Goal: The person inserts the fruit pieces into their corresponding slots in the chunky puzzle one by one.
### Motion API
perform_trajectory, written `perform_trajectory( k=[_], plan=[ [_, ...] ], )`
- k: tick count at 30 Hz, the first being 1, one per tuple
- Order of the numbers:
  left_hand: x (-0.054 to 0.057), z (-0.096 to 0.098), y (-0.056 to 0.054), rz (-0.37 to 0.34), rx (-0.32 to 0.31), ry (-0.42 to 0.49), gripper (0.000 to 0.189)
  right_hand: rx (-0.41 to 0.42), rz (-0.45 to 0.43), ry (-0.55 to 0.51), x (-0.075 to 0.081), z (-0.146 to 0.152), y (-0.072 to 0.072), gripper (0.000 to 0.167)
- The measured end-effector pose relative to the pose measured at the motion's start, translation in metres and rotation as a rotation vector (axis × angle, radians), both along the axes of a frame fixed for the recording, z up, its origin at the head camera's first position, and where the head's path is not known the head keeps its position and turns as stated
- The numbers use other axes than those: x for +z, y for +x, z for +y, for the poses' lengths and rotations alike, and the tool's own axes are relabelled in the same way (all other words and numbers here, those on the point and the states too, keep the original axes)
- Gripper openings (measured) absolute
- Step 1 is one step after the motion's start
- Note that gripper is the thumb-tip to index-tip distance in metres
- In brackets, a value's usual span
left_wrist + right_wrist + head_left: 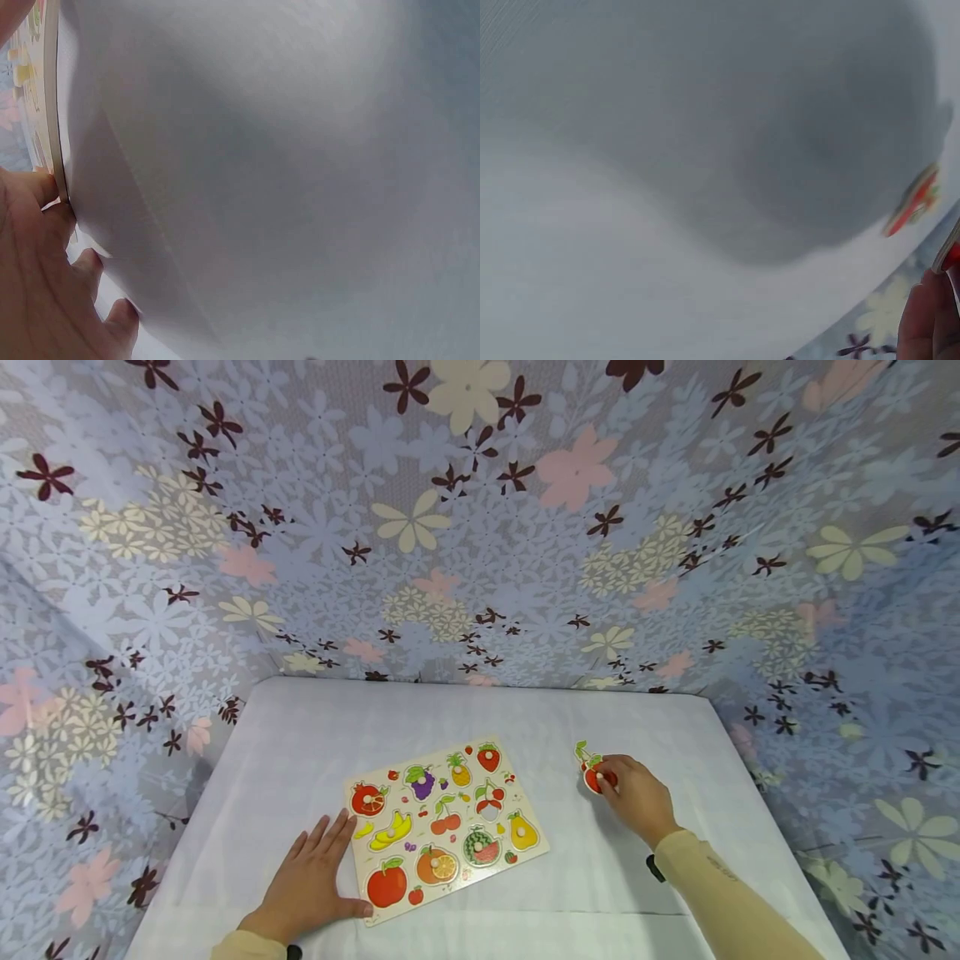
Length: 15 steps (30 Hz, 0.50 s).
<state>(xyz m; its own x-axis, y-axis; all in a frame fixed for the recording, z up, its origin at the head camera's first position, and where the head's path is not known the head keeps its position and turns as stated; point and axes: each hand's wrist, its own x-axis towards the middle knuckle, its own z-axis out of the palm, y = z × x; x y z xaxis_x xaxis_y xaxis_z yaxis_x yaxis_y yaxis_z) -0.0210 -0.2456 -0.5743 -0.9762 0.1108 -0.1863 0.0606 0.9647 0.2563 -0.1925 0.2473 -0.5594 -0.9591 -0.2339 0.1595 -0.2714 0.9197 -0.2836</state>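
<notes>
A wooden fruit puzzle board (465,878) lies tilted on the white table. My left hand (309,881) rests at its left side, fingers spread and fairly straight, with fingertips and thumb at the board's edge; the left wrist view shows fingers touching the board's side. To the right of the board, my right hand (637,795) pinches a round red fruit puzzle piece (594,782) with a green leaf. Partly behind it is a second piece with a green leaf, seemingly cherries (581,749). In the right wrist view that red piece (913,202) appears apart from the held piece (950,253).
Grapes, pineapple, strawberry, bananas, pear, watermelon and other fruits show on the board, several with small knobs. The white table (420,710) is enclosed by flower-patterned cloth (480,568) at the back and sides.
</notes>
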Motion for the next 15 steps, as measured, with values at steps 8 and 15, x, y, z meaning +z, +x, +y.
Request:
perform_trajectory(
  k=[8,15],
  plan=[
    [-0.001,-0.001,0.001,0.007,0.006,0.018,0.136,0.09,0.062,-0.025,0.003,-0.025,0.006,0.019],
    [0.0,0.0,0.001,0.003,0.003,0.009,0.136,0.133,0.057,-0.031,0.007,-0.044,0.012,0.022]
  ],
)
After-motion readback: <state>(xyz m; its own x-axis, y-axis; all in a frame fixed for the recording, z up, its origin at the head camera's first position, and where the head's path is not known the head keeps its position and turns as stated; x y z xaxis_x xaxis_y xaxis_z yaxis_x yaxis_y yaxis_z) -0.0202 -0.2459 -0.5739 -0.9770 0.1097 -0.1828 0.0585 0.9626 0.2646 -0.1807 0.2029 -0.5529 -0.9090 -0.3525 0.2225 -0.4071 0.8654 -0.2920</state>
